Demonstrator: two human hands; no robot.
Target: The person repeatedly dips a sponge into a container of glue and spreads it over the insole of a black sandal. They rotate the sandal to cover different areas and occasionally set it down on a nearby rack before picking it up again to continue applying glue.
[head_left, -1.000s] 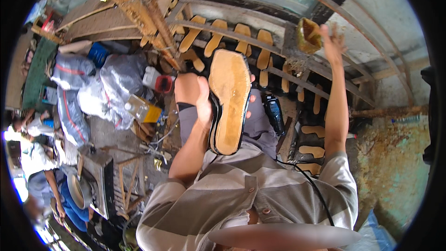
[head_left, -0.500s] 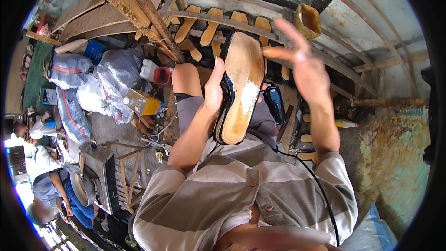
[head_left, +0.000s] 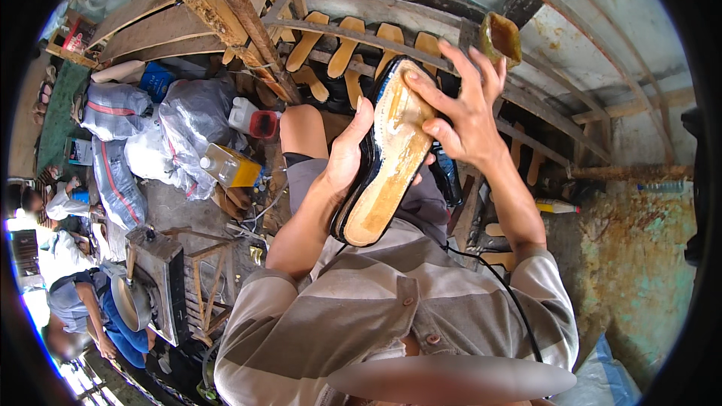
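Note:
A black shoe (head_left: 380, 192) lies tilted over my lap with its tan underside facing up. My left hand (head_left: 347, 146) grips it by the left side, thumb up along the edge and some fingertips showing at the right edge. My right hand (head_left: 470, 120) is open, fingers spread, holding nothing. Its forefinger presses on the wide front part of the underside, and the thumb is close to the right edge. A wet, glossy, amber smear covers that front part and runs down the middle. The heel end looks drier.
A crusted tub (head_left: 502, 39) of brown stuff stands on the rack beyond my right hand. Several tan-soled shoes (head_left: 346, 46) lean along the wooden rack (head_left: 421, 53). To the left are plastic-wrapped bundles (head_left: 184, 116), a yellow jug (head_left: 237, 168) and another person (head_left: 94, 308) by a pan (head_left: 131, 303).
My right hand has come left and down from the tub side onto the shoe's front part. The smear there has spread wider. My left hand keeps its grip; the shoe tilts slightly more.

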